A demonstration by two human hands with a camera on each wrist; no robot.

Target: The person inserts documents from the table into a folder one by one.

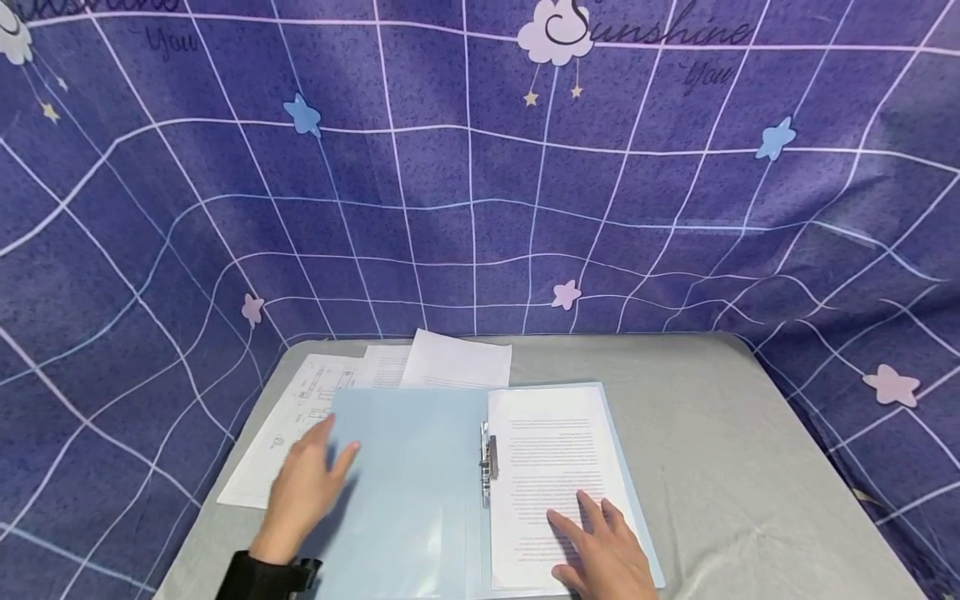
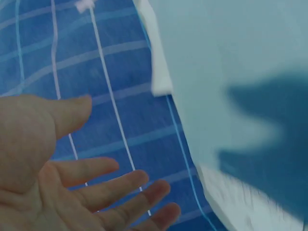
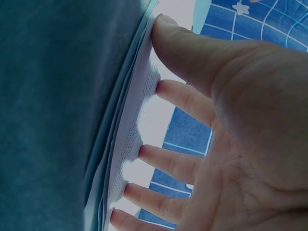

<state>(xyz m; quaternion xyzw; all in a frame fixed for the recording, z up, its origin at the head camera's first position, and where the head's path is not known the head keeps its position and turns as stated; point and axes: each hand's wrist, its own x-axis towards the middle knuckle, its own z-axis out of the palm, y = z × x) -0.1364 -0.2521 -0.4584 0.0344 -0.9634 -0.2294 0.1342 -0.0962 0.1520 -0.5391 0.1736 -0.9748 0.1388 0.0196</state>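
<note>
Folder (image 1: 405, 492) seemingly in all views

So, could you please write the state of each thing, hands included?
Blue folder, lying open
Printed sheets, unfolded on its right side
Metal clip, clamped or loose unclear
Loose papers, overlapping, partly under folder
Left hand, fingers extended, holding nothing
Right hand, fingers on printed sheets

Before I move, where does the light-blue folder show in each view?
Head: the folder lies open at lower centre.
Left wrist: its cover spans the right side, partly shadowed.
Right wrist: apparently a pale-blue strip at the top, beside the printed page.
Shared landmark: the gridded blue cloth.
</note>
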